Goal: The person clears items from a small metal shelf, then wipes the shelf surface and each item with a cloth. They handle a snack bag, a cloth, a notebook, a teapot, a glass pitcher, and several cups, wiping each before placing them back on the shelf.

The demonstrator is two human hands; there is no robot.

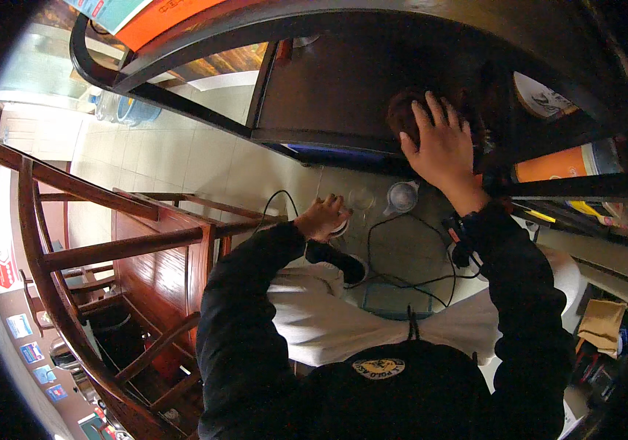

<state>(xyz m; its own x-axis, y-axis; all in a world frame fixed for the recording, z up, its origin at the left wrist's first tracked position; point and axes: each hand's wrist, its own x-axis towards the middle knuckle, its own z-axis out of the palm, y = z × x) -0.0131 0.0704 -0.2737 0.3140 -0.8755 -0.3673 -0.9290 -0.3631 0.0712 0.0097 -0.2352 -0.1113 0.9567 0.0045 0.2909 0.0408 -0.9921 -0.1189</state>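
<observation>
My right hand (439, 143) lies with its fingers spread on a dark brown object (406, 106), too dim to name, on the dark wooden shelf (329, 81). Lower and to the left, near the floor, my left hand (321, 216) has curled fingers around a small pale object, mostly hidden beneath them. Beside that hand on the floor are a clear glass or plastic vessel (362, 198) and a round translucent container with a pale lid (402, 196).
Black cables (384, 224) loop over the tiled floor (218, 139) around my feet. A reddish wooden chair (149, 257) stands at my left. Orange boxes (549, 165) fill the right rack. Water jugs (134, 110) stand farther back; a brown paper item (600, 326) sits at lower right.
</observation>
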